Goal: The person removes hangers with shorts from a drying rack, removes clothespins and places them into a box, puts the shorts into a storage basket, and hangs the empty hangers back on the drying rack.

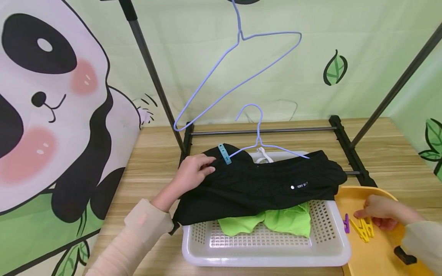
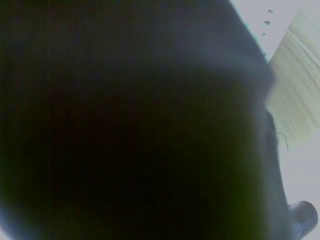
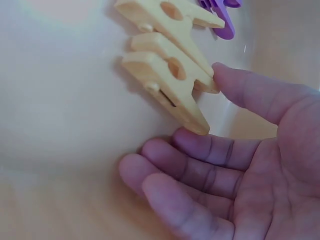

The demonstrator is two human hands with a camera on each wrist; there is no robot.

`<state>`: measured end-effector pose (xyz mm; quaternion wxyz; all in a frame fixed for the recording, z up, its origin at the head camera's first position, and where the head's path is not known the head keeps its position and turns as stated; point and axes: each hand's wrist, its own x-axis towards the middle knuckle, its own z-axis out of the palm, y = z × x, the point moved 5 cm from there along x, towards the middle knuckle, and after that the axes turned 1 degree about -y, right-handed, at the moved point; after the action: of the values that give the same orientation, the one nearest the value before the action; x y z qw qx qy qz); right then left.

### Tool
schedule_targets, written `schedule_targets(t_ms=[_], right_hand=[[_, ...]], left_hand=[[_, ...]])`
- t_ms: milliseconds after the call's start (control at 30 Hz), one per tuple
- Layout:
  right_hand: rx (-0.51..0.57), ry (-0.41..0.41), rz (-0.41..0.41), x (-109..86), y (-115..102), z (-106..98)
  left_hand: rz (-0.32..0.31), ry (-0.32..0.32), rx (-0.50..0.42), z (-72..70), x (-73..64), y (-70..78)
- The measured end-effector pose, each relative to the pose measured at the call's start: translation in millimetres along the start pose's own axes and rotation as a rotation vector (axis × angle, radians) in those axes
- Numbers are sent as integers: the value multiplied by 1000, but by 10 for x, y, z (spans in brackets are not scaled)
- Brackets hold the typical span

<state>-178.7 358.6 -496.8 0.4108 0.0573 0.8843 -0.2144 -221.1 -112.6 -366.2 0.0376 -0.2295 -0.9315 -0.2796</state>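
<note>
Sideways runs the lower hanger, hook opening left.

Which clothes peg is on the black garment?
The blue peg, beside the left hand; the purple peg and yellow pegs are in the tray.

Black garment — draped over white basket, blue peg at waistband; yellow pegs — adjacent in orange tray.
</note>
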Motion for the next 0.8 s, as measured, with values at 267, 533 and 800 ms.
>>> schedule_targets(t_ms=[267, 533, 800], right_hand=[[-96, 88, -50, -77, -58, -152], [-42, 25, -217, -303, -452, -434], [-76, 145, -382, -572, -873, -792]], left_hand=[[4, 4, 5, 11, 2, -11], [13, 10, 2, 10, 8, -21], [14, 3, -9, 20, -1, -27]])
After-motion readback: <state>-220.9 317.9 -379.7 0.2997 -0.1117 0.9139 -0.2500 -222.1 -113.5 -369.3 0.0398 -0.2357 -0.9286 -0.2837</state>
